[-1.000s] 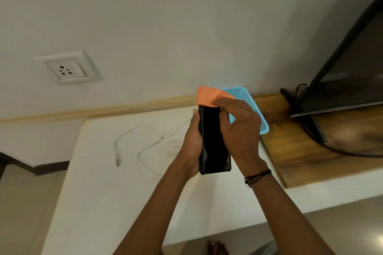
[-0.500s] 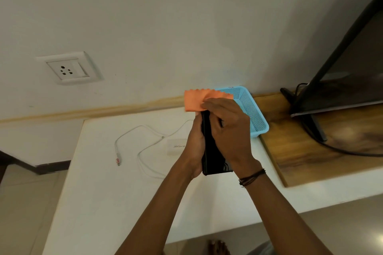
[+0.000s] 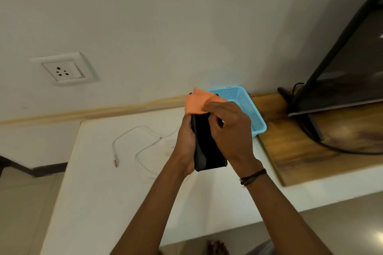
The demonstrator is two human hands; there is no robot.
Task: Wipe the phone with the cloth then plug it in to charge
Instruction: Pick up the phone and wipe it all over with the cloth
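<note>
A black phone [image 3: 208,147] is held upright above the white counter [image 3: 99,192], with my left hand [image 3: 186,141] gripping its left edge and back. My right hand [image 3: 230,134] presses an orange cloth [image 3: 198,102] against the phone's upper end, covering the top of it. A white charging cable [image 3: 143,147] lies looped on the counter to the left, its plug tip [image 3: 115,163] pointing toward the counter's left edge. The white charger brick [image 3: 171,144] lies partly hidden behind my left hand. A wall socket [image 3: 63,70] is on the wall at the upper left.
A blue mesh basket [image 3: 248,107] stands behind my hands against the wall. To the right is a wooden board [image 3: 310,151] carrying a dark TV [image 3: 352,58] on its stand, with a black cable [image 3: 342,149] trailing over the board.
The phone has turned from nearly edge-on to showing its broad face. The cloth under my right hand has shifted across the phone's top end.
</note>
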